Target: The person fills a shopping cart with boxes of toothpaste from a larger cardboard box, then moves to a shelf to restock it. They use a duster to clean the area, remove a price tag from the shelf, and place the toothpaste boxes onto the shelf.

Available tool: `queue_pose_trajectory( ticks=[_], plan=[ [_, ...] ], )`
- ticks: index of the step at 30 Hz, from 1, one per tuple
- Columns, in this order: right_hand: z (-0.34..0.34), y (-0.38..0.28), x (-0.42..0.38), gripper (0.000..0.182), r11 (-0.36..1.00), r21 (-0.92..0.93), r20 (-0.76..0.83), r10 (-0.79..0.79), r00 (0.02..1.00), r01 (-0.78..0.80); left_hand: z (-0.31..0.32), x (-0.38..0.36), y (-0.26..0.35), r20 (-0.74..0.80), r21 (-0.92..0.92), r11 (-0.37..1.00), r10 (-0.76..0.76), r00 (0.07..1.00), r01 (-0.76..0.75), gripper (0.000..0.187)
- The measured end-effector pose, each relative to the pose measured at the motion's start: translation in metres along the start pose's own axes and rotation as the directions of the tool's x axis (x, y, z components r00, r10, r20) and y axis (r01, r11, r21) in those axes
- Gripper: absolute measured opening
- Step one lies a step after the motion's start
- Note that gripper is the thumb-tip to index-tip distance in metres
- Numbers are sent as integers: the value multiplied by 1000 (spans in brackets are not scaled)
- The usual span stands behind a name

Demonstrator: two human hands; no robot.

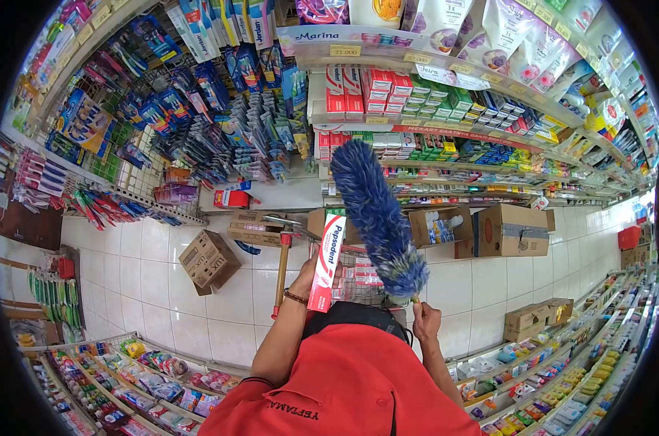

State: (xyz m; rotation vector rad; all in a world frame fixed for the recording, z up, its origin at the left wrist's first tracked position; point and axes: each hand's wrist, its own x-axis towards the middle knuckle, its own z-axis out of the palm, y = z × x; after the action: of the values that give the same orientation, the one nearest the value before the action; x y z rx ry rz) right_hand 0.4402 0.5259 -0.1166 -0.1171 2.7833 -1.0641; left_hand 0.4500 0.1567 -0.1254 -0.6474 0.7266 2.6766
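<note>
My left hand [305, 277] is closed around a red and white Pepsodent toothpaste box [326, 263], held upright in front of my body. The box hides some of its fingers. My right hand [426, 322] grips the short handle of a blue fluffy duster [379, 218]. The duster's head points away from me, toward the toothpaste shelves, and its far tip overlaps the lower shelf edge in view. Behind the toothpaste box and duster, a shopping trolley basket [357, 292] holds several more red and white boxes.
Shelves of toothpaste boxes [387, 94] stand ahead, with hanging toothbrushes [260, 131] to their left. Cardboard cartons sit on the tiled floor: one at left [208, 261], another at right [513, 231]. A trolley handle [281, 275] rises beside my left arm. Low product shelves [562, 370] run behind me.
</note>
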Motion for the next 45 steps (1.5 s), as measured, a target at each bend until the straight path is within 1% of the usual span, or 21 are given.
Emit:
queue_pose_trajectory(
  ticks=[3, 4, 5, 7, 9, 11, 12, 15, 20, 21, 24, 25, 28, 29, 31, 33, 34, 35, 41, 43, 45],
  plan=[
    [-8, 10, -4, 46, 973, 100, 52, -215, 975, 209, -9, 9, 3, -13, 29, 998, 61, 998, -61, 73],
    [-11, 9, -3, 45, 948, 72, 64, -313, 948, 309, -7, 4, 7, -291, 240, 971, 91, 952, -19, 66],
    [-14, 8, -2, 45, 948, 73, 64, -315, 947, 310, 0, 17, 3, -182, 56, 974, 224, 958, -217, 56],
    [-21, 7, 2, 44, 923, -45, 198, -366, 909, 382, 5, 24, 12, 57, -246, 939, 260, 964, -239, 50],
    [-23, 10, 11, 43, 926, -70, 195, -352, 915, 371, 46, -10, 24, -171, 213, 953, 255, 952, -217, 47],
    [-16, 19, 20, 43, 980, -111, 47, -161, 986, 166, 13, -9, 26, 110, 88, 995, -51, 993, 42, 52],
    [-15, 20, 25, 43, 989, -131, -15, -68, 998, 66, 8, -5, 17, 247, 7, 1000, 19, 969, -22, 54],
    [-22, 28, 29, 47, 999, -17, -57, 45, 997, -46, 31, -7, 14, 79, -223, 969, 131, 988, -110, 52],
    [-21, 38, 12, 39, 973, 93, 32, -215, 976, 211, 22, 9, 29, 227, -767, 633, 115, 967, 105, 46],
    [-23, 25, 8, 39, 973, 94, 30, -212, 977, 209, 15, 4, 27, 288, -601, 792, 335, 897, -103, 50],
    [-14, -6, 9, 39, 939, 81, 147, -344, 927, 335, 71, 9, 36, -28, 35, 881, 472, 881, -471, 56],
    [-8, -11, 12, 38, 960, 49, 154, -279, 948, 275, 54, 12, 33, -22, 38, 885, 465, 885, -464, 56],
    [0, -18, 23, 39, 993, -48, 101, -100, 990, 105, 38, 16, 33, 371, -458, 879, 57, 927, 129, 49],
    [3, -18, 26, 41, 994, -105, 41, 3, 999, 1, 40, 19, 35, 305, -532, 826, -17, 952, 185, 52],
    [5, -6, 23, 42, 999, -27, 26, -21, 999, 21, 51, 25, 34, 304, -670, 732, 117, 946, 125, 54],
    [7, 15, 14, 40, 954, 111, -12, -279, 960, 278, 84, 27, 41, -259, -505, 796, 229, 938, -334, 56],
    [7, 19, 13, 36, 897, 140, -29, -419, 908, 419, 79, 40, 47, -272, -381, 849, 276, 922, -367, 55],
    [7, 23, 9, 34, 891, 138, -35, -431, 901, 432, 70, 53, 35, -33, -244, 837, 498, 867, -490, 54],
    [8, 19, 11, 36, 940, 97, 6, -329, 944, 327, 55, 65, 28, 120, -443, 866, 312, 943, -230, 53],
    [0, 1, 10, 40, 990, 144, 3, -16, 1000, 16, 32, 50, 32, 244, -354, 921, 260, 934, -164, 49],
    [0, 25, 5, 41, 976, 209, -5, -54, 999, 54, 66, 44, 47, 113, -279, 954, 151, 982, -114, 49]
  ],
)
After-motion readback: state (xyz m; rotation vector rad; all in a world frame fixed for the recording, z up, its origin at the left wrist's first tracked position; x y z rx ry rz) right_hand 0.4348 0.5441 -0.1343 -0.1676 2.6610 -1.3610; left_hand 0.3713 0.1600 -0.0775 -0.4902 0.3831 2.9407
